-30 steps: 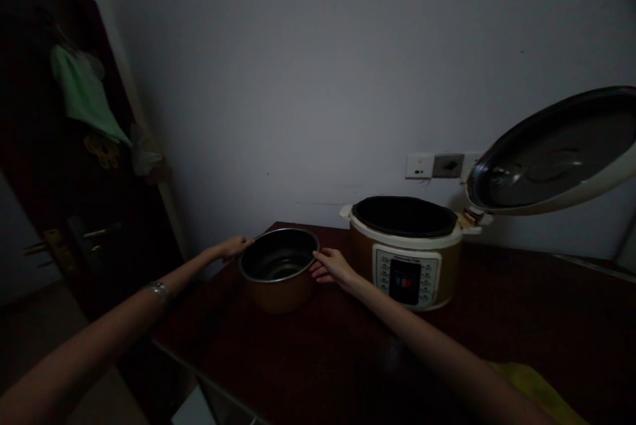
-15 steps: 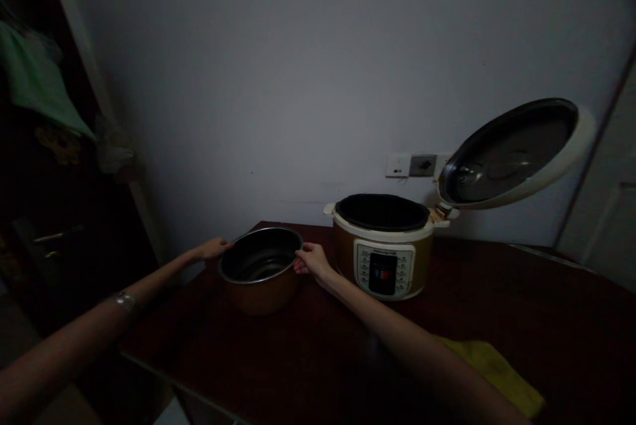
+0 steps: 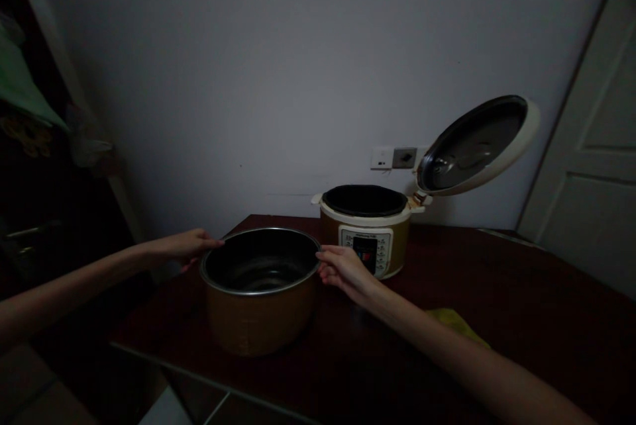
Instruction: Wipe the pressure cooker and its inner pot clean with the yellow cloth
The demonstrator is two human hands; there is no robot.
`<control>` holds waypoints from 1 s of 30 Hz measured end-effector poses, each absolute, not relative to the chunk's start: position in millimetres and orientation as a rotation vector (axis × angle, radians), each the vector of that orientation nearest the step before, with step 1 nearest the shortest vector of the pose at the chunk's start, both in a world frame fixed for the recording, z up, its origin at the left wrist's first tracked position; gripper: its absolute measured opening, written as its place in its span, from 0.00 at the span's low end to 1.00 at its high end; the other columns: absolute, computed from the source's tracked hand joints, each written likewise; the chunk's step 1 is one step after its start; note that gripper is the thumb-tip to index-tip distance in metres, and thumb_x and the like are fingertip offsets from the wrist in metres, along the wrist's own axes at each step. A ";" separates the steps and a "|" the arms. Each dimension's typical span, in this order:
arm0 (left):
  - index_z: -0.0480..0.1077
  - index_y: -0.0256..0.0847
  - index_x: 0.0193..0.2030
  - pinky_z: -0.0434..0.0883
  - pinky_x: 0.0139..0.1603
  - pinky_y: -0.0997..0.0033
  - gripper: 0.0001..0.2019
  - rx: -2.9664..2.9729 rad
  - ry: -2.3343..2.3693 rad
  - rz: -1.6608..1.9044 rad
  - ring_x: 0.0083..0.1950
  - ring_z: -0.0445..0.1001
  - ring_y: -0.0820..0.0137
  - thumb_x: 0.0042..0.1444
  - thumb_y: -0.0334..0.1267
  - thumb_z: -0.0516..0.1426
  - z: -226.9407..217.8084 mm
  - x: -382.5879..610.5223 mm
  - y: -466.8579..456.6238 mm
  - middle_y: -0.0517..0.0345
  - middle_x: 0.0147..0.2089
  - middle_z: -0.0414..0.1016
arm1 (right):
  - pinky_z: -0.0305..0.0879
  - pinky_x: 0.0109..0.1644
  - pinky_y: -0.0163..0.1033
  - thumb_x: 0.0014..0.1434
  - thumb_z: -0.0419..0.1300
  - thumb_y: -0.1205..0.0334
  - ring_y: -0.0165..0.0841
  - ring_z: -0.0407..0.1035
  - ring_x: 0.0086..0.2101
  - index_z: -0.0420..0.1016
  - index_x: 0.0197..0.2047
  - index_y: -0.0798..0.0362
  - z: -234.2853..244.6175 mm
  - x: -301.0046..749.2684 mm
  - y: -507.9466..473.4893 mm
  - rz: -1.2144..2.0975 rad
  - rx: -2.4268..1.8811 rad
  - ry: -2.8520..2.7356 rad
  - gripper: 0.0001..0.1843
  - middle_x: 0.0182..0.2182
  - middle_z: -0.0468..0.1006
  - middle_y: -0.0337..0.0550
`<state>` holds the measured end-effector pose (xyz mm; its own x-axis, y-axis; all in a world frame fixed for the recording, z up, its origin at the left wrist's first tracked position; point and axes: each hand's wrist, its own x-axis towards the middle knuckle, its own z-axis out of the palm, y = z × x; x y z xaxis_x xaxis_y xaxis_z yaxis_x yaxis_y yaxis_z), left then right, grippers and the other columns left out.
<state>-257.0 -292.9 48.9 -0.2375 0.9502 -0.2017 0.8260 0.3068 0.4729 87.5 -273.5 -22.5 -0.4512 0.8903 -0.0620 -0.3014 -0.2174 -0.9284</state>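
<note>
Between my two hands is a round inner pot (image 3: 258, 319) with a dark inside and a golden-brown outside. My left hand (image 3: 186, 246) pinches its metal rim on the left. Opposite, my right hand (image 3: 345, 271) grips the rim with thumb and fingers. The pot is over the near left part of the table; whether its base touches the wood is too dark to tell. Behind and to the right stands an electric pressure cooker (image 3: 328, 226), its dark cavity showing and its lid (image 3: 477, 147) swung up to the right.
The dark red table (image 3: 497, 273) runs along a pale wall with a socket plate (image 3: 382, 158). A yellow cloth (image 3: 454, 324) lies partly behind my right forearm. On the left is a dark door with a handle (image 3: 32, 232); a white door (image 3: 596, 167) stands at the right.
Held by both hands, the inner pot has come nearer to me and looks larger. My view has shifted, so the cooker appears slightly farther left.
</note>
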 end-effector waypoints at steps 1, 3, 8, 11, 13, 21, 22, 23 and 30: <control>0.62 0.39 0.12 0.59 0.15 0.73 0.26 1.598 2.042 0.331 0.14 0.59 0.73 0.47 0.59 0.53 48.7 -244.5 -297.3 0.57 0.12 0.59 | 0.64 0.19 0.26 0.54 0.58 0.70 0.23 0.66 0.16 0.68 0.36 0.58 -21.3 100.2 -278.8 1.782 -0.804 -1.158 0.04 0.16 0.71 0.36; 0.63 0.39 0.15 0.59 0.16 0.73 0.26 1.612 1.862 0.261 0.14 0.58 0.74 0.48 0.61 0.52 45.8 -218.5 -304.5 0.59 0.12 0.58 | 0.63 0.18 0.25 0.54 0.59 0.69 0.23 0.65 0.15 0.68 0.40 0.59 -19.6 126.1 -289.9 1.749 -0.848 -1.132 0.09 0.16 0.71 0.35; 0.60 0.41 0.15 0.60 0.16 0.72 0.27 1.641 1.670 0.252 0.13 0.55 0.76 0.44 0.65 0.52 29.3 -156.7 -314.3 0.64 0.12 0.55 | 0.62 0.15 0.25 0.51 0.62 0.69 0.23 0.64 0.14 0.66 0.50 0.61 -20.9 186.6 -319.9 1.627 -0.946 -1.089 0.22 0.15 0.71 0.35; 0.57 0.41 0.14 0.58 0.15 0.73 0.29 1.691 1.545 0.198 0.12 0.56 0.76 0.43 0.68 0.50 16.5 -128.8 -314.2 0.64 0.11 0.55 | 0.62 0.14 0.25 0.49 0.63 0.68 0.23 0.63 0.12 0.67 0.50 0.63 -25.4 213.8 -334.8 1.567 -1.025 -1.047 0.24 0.15 0.71 0.34; 0.56 0.40 0.14 0.57 0.14 0.74 0.30 1.727 1.511 0.182 0.12 0.57 0.77 0.43 0.69 0.49 9.0 -114.4 -313.1 0.64 0.11 0.55 | 0.60 0.12 0.25 0.48 0.63 0.68 0.22 0.62 0.11 0.69 0.48 0.64 -29.1 227.4 -341.7 1.539 -1.065 -1.020 0.23 0.14 0.70 0.34; 0.55 0.40 0.14 0.57 0.14 0.74 0.32 1.776 1.426 0.157 0.12 0.57 0.77 0.41 0.72 0.46 -3.6 -84.0 -308.3 0.66 0.11 0.54 | 0.62 0.13 0.24 0.49 0.62 0.68 0.21 0.62 0.12 0.70 0.47 0.64 -39.9 254.3 -345.3 1.512 -1.057 -1.002 0.20 0.16 0.71 0.35; 0.55 0.40 0.14 0.57 0.14 0.74 0.32 1.776 1.426 0.159 0.11 0.56 0.77 0.40 0.72 0.46 -4.0 -82.3 -308.1 0.66 0.11 0.54 | 0.62 0.14 0.24 0.49 0.62 0.68 0.21 0.62 0.12 0.70 0.47 0.64 -41.2 255.4 -344.0 1.515 -1.050 -1.001 0.20 0.16 0.71 0.35; 0.55 0.40 0.14 0.56 0.14 0.74 0.33 1.776 1.430 0.161 0.11 0.56 0.78 0.39 0.73 0.47 -4.4 -81.0 -307.9 0.66 0.11 0.54 | 0.63 0.14 0.23 0.49 0.62 0.68 0.21 0.62 0.12 0.70 0.47 0.64 -42.7 256.2 -342.6 1.516 -1.044 -0.999 0.21 0.17 0.71 0.36; 0.57 0.40 0.15 0.55 0.14 0.75 0.32 1.777 1.456 0.140 0.11 0.56 0.77 0.42 0.72 0.46 -10.2 -82.2 -306.2 0.65 0.11 0.55 | 0.62 0.14 0.23 0.48 0.64 0.65 0.21 0.63 0.13 0.70 0.48 0.62 -48.5 255.5 -339.3 1.532 -1.024 -1.017 0.23 0.18 0.72 0.36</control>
